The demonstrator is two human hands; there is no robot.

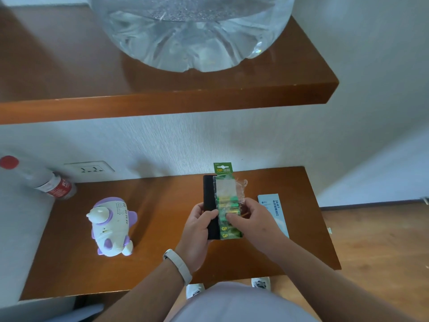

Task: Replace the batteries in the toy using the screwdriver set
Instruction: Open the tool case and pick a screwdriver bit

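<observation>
Right of the toy (112, 225), above the bench (162, 217), the left grip (197, 228) is clamped on a black case (208, 191) with the battery pack (226, 191) laid against it. The right grip (253, 219) pinches the battery pack. Farther right of the toy, a screwdriver box (269, 203) lies on the bench.

Lower wooden shelf (162, 205) – toy (111, 226) stood at L, pale-blue box (270, 203) laid at R. Upper shelf (69, 77) – occupied by lg clear water jug (192, 38).

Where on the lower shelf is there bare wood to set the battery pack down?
Bare wood lies between the toy and the left hand, and along the front edge of the lower shelf, below the toy. Crowded at right: right hand, battery pack, black case, white box.
</observation>
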